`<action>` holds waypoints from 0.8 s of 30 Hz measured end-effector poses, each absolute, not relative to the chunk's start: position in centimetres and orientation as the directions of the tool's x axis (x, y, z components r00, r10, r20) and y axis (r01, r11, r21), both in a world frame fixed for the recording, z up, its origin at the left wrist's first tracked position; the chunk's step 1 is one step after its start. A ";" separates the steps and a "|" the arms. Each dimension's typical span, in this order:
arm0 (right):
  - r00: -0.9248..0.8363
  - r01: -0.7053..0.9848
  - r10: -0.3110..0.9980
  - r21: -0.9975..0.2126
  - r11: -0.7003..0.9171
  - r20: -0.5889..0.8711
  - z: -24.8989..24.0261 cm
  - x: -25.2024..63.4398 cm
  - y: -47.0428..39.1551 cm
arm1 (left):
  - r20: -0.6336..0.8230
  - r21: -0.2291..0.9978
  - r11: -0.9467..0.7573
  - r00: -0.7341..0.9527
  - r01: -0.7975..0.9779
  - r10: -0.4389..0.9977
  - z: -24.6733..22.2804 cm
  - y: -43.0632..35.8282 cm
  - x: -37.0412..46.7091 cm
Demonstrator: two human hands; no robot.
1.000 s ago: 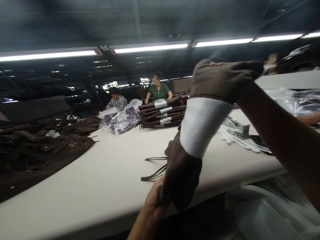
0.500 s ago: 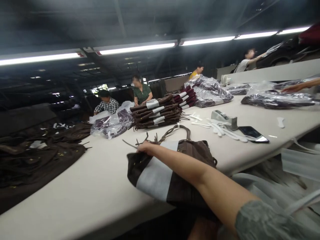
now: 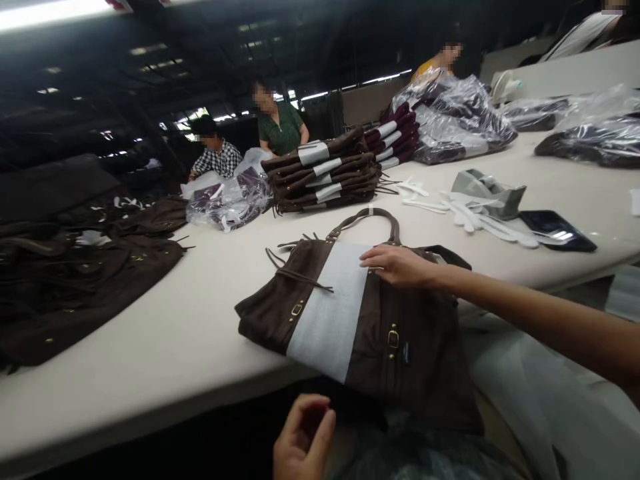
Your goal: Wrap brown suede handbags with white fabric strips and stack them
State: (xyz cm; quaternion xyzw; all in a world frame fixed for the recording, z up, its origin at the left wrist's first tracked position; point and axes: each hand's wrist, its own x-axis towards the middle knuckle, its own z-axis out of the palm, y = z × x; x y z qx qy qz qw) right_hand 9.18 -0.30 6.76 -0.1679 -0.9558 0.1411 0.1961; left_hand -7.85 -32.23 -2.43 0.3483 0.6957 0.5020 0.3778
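At the bottom centre, the left hand [image 3: 303, 443] curls, thumb and fingers of its grip slightly apart. Above it, mid-frame, a brown bag [image 3: 417, 363] with a white band [image 3: 330, 310] across it overhangs the near edge of the surface [image 3: 210, 313]. The right hand [image 3: 403, 266] rests on the bag's top; whether its grip pinches fabric, I cannot tell. Farther back, a phone [image 3: 555, 229] and tape dispenser [image 3: 503, 197] lie at right.

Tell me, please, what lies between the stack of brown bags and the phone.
In the head view, white strips and a grey tape dispenser.
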 end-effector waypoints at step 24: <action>0.066 0.589 0.932 -0.768 0.253 0.358 0.5 20.3 -7.1 | 0.448 0.324 0.397 -0.509 0.859 0.735 8.1 -20.9 -23.1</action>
